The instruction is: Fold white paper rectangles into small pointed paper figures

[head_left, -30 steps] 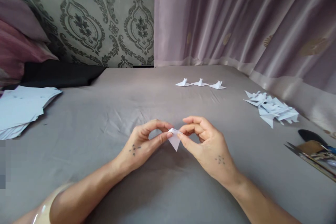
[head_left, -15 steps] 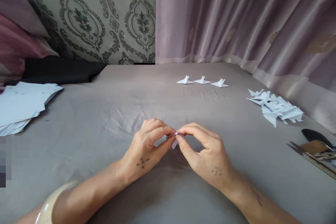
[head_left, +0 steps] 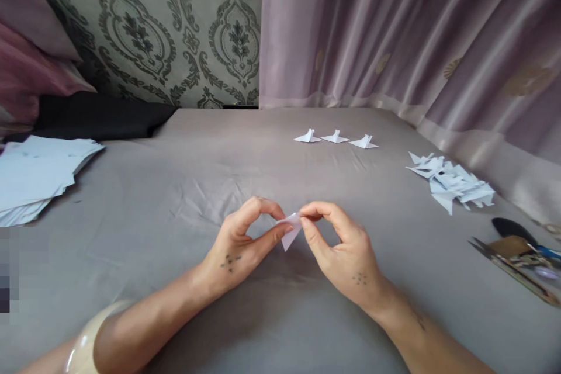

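Note:
A small folded piece of white paper (head_left: 290, 236) is held between my two hands above the grey cloth surface, one pointed end hanging downward. My left hand (head_left: 252, 234) pinches its left side between thumb and fingertips. On its right upper corner, the thumb and forefinger of my right hand (head_left: 339, 242) are closed in a pinch. Fingertips hide part of the folds. Beyond the hands, three white folded paper birds (head_left: 335, 137) stand in a row.
To the right lies a heap of folded white paper shapes (head_left: 460, 182). Nearer on that side are scissors (head_left: 511, 266) and small items. A stack of white paper sheets (head_left: 39, 172) lies at left, with black cloth (head_left: 100, 117) behind it. A curtain (head_left: 350, 29) hangs at the back.
More of the folded paper now shows between my hands, its pointed flap hanging lower. My fingertips have spread slightly apart along it. The view has shifted a little.

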`<state>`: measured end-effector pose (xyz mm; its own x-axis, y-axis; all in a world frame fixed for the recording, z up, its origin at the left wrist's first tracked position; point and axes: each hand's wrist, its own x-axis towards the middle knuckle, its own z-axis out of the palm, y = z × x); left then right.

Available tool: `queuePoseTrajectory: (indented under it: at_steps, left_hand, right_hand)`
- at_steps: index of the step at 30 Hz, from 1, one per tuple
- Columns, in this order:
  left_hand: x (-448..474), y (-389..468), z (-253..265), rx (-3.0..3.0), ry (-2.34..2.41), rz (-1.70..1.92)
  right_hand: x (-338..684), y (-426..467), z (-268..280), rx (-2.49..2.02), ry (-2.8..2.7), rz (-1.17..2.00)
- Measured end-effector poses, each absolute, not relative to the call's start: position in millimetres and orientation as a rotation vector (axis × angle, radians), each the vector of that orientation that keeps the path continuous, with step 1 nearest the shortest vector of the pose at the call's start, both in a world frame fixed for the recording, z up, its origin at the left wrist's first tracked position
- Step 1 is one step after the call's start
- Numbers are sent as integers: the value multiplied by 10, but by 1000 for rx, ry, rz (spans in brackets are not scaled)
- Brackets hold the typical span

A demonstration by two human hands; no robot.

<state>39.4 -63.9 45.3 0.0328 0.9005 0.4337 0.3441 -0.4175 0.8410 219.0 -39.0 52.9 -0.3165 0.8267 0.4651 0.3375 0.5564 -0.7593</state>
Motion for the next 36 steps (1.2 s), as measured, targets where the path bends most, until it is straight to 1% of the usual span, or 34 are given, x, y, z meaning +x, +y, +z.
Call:
queuePoseTrajectory:
  at_steps: [5,10,15,18,24,27,32,36]
  left_hand:
    - [405,-628,442,1803,1124,1526]
    - [410,-624,458,1748,1169,1560]
    - [393,-624,508,1727,1226,1577]
    - [375,-633,573,1700,1223,1606]
    - [359,-607,753,1535,1165,1699]
    - [345,-530,896,1496,1123,1755]
    - [327,-333,1196,1580,1152,1760]
    - [385,-167,1356,1571,1101,1794]
  right_hand:
    - [2177,-368,569,-868,-1859,717]
    - [2131,-341,574,-787,-1852,681]
    - [2057,-354,597,-922,-1759,753]
    - [2008,-351,693,-931,-1739,831]
    - [1908,-300,976,-884,-1727,848]
    - [1868,-218,1110,-882,-1669,964]
    - [1880,26,1360,-835,-1609,1252]
    - [1933,213,1542,-789,-1608,1273]
